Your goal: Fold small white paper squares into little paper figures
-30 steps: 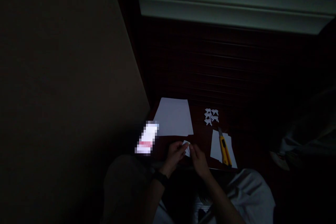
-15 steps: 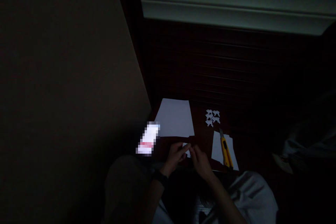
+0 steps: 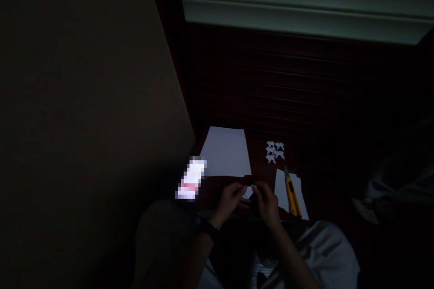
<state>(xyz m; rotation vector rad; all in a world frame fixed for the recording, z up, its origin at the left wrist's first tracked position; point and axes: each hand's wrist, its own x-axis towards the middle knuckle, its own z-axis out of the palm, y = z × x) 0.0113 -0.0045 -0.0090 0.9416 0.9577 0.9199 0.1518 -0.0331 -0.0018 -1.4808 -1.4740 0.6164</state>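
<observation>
In dim light my left hand [image 3: 229,202] and my right hand [image 3: 266,203] meet over the near edge of a small dark table [image 3: 261,174]. Both pinch a small piece of folded white paper [image 3: 248,192] between their fingertips. A dark band sits on my left wrist. A cluster of several small folded white paper shapes [image 3: 274,151] lies further back on the table.
A stack of white sheets [image 3: 227,151] lies at the back left. A yellow utility knife [image 3: 291,193] rests on smaller white paper [image 3: 297,192] at the right. A bright blurred rectangle [image 3: 191,179] lies at the table's left edge. Wall at left, dark slatted panel behind.
My right hand has shifted slightly right and up, and the small paper has turned between the fingers of both hands. Nothing else on the table has moved.
</observation>
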